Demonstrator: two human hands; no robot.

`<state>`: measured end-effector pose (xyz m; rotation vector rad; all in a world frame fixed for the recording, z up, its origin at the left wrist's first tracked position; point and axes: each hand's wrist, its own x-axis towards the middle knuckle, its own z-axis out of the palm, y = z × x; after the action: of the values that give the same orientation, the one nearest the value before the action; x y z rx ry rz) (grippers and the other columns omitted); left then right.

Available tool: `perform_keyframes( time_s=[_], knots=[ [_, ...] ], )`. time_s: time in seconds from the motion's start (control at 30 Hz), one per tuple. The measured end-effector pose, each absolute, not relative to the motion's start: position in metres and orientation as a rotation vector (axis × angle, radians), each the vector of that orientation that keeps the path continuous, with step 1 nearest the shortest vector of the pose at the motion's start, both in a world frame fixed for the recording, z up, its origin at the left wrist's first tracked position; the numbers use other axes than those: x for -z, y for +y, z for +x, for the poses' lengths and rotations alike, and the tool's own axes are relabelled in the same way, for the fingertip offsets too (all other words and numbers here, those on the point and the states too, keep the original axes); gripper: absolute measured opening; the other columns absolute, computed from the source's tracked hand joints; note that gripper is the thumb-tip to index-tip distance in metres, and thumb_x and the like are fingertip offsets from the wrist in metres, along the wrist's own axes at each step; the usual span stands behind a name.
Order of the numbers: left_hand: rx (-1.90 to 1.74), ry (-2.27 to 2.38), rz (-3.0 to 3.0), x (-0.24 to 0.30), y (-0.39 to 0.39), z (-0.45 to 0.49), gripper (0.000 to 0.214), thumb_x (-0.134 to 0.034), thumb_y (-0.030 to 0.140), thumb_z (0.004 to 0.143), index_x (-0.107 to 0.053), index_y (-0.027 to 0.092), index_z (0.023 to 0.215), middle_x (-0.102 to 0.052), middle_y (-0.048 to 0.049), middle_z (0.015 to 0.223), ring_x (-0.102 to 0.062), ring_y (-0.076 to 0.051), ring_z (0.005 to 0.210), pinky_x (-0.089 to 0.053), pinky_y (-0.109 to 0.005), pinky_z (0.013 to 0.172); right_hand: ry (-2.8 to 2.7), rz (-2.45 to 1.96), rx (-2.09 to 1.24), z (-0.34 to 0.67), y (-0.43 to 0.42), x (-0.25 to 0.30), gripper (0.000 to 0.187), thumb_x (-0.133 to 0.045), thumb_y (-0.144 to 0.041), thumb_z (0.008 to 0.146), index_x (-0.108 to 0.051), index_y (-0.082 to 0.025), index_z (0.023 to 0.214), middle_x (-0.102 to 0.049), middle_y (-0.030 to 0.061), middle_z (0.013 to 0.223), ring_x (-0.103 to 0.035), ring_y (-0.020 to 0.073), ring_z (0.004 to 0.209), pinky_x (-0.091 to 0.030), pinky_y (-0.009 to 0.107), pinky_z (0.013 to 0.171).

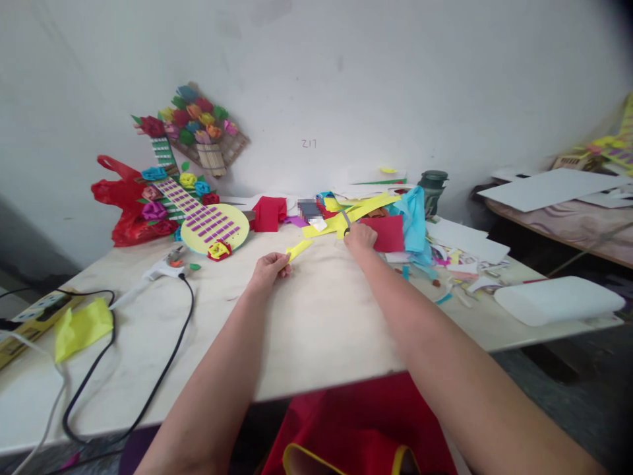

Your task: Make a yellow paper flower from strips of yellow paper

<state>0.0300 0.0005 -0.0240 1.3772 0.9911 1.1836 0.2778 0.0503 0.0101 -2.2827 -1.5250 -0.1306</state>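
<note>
My left hand [271, 269] pinches a short yellow crepe paper strip [301, 249] just above the table. Farther back and to the right, my right hand [360, 236] is closed on a pair of scissors [345, 216]; the grey blades point away from me, and most of the handle is hidden by the fingers. Long yellow paper strips [380, 203] lie across the pile right beyond the scissors. Beside my right wrist is a red paper sheet [390, 234], with light blue crepe paper [414, 221] to its right.
A banjo-shaped craft [215, 227] with paper flowers leans by a red plastic bag [126, 204] at back left. Cables [185, 316] and a power strip [39, 316] lie left. On the right are paper scraps [457, 270], a dark green bottle [432, 191] and a white roll [558, 300].
</note>
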Motion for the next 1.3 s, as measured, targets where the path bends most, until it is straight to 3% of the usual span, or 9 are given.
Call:
perform_keyframes(
  time_s=[0.53,0.7,0.9,1.07,1.3],
  knots=[
    [-1.168,0.995,1.383,0.023,0.000,0.029,0.033,-0.066,0.045,0.065,-0.054,0.014,0.065,-0.057,-0.0011,0.053,-0.043,-0.006,0.045,-0.031,-0.020,0.047,-1.923,-2.130,0.104,0.245,0.049,-0.013,0.027,-0.049,-0.020,0.078,-0.064,-0.018,0.100,-0.064,0.0115,0.097,-0.059,0.0216,0.092,-0.043,0.029,0.074],
    [-1.174,1.005,1.365,0.021,-0.002,0.030,0.034,-0.068,0.045,0.063,-0.054,0.014,0.064,-0.057,-0.0007,0.053,-0.044,-0.007,0.045,-0.031,-0.020,0.047,-1.963,-2.043,0.166,0.230,0.051,-0.014,0.024,-0.050,-0.020,0.078,-0.066,-0.013,0.095,-0.063,0.0147,0.098,-0.049,0.0243,0.106,-0.043,0.030,0.079],
    [-1.191,1.011,1.349,0.020,-0.002,0.031,0.034,-0.068,0.045,0.062,-0.054,0.014,0.064,-0.057,-0.0006,0.052,-0.044,-0.007,0.044,-0.031,-0.021,0.047,-1.949,-1.990,0.077,0.217,0.064,-0.002,0.028,-0.048,-0.021,0.079,-0.064,-0.013,0.101,-0.062,0.0135,0.103,-0.055,0.0229,0.099,-0.045,0.028,0.077],
    [-1.202,0.994,1.338,0.019,-0.004,0.031,0.034,-0.069,0.044,0.062,-0.054,0.013,0.063,-0.057,-0.0011,0.052,-0.045,-0.007,0.045,-0.031,-0.021,0.047,-1.795,-1.851,0.047,0.242,0.065,0.004,0.035,-0.043,-0.012,0.078,-0.063,-0.018,0.106,-0.061,0.0078,0.112,-0.054,0.0176,0.104,-0.042,0.024,0.084],
    [-1.215,1.001,1.325,0.018,-0.003,0.033,0.033,-0.068,0.043,0.063,-0.054,0.013,0.062,-0.057,-0.0010,0.053,-0.044,-0.007,0.044,-0.031,-0.021,0.047,-1.537,-2.115,-0.035,0.310,0.061,0.001,0.034,-0.051,-0.014,0.072,-0.067,-0.023,0.101,-0.066,0.0077,0.104,-0.060,0.0211,0.096,-0.046,0.028,0.077]
  ],
)
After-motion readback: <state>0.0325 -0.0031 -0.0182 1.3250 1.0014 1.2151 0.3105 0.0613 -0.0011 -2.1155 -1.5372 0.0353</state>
